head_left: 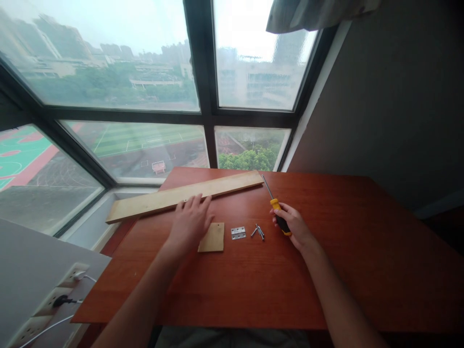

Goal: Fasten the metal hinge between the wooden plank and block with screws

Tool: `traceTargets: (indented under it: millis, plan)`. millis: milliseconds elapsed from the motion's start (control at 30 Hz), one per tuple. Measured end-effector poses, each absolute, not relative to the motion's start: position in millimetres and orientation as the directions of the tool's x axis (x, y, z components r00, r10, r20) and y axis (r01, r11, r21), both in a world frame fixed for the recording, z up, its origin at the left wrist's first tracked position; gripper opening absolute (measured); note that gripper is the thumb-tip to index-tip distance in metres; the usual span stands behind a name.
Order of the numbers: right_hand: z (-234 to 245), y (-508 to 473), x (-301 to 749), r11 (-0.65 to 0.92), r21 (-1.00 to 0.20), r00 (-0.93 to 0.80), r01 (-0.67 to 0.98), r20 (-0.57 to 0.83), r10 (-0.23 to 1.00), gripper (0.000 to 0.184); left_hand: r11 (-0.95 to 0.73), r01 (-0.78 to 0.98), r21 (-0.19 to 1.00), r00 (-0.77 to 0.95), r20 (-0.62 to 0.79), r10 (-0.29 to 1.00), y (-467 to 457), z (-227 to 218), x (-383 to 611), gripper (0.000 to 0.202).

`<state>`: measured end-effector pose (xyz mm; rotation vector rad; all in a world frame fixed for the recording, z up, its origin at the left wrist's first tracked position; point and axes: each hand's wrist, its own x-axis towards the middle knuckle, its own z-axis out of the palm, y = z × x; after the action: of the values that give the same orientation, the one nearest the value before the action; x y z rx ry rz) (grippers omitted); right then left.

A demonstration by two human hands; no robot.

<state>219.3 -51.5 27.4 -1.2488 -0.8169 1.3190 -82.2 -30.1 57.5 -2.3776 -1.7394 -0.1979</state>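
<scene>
My right hand (293, 223) is closed around the yellow and black handle of a screwdriver (276, 207). Its metal shaft points up and left, the tip close to the right end of a long wooden board (159, 200). With fingers stretched out, my left hand (192, 220) reaches the near edge of that board; whether it presses on it I cannot tell. Partly covered by the left hand, a small square wooden piece (213, 238) with a hole lies on the table. Between the hands are a silver hinge (238, 233) and several screws (259, 232).
The reddish-brown table (246, 290) stands against large windows with dark frames (206, 116). The board's left end sticks out past the table's left edge. Wall sockets with plugs and white cables (67, 299) are at the lower left. A grey wall (366, 106) rises on the right.
</scene>
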Motion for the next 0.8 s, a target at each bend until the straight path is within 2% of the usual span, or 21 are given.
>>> traceTargets:
  millis: [67, 200, 367, 667, 733, 800]
  plan:
    - [27, -51, 219, -0.176, -0.955, 0.142, -0.237, -0.213, 0.967, 0.031, -0.381, 0.924, -0.015, 0.378, 0.164, 0.911, -62, 60, -60, 0.043]
    - [26, -50, 220, -0.18, -0.956, 0.147, -0.23, -0.217, 0.965, 0.032, -0.412, 0.91, 0.037, 0.404, 0.141, 0.904, -99, 48, -41, 0.038]
    - [25, -49, 218, -0.189, -0.956, 0.148, -0.223, -0.225, 0.963, 0.033, -0.331, 0.944, -0.001, 0.327, 0.167, 0.93, -88, 35, -67, 0.042]
    - [25, -50, 214, -0.194, -0.957, 0.13, -0.216, -0.226, 0.966, 0.032, -0.174, 0.983, -0.063, 0.182, 0.149, 0.972, -44, 43, -125, 0.045]
    - [25, -50, 213, -0.193, -0.957, 0.128, -0.215, -0.224, 0.966, 0.031, -0.193, 0.98, -0.054, 0.2, 0.194, 0.96, -46, 43, -112, 0.043]
    - [24, -49, 213, -0.191, -0.958, 0.128, -0.213, -0.221, 0.967, 0.031, -0.31, 0.951, 0.009, 0.302, 0.205, 0.931, -52, 42, -86, 0.041]
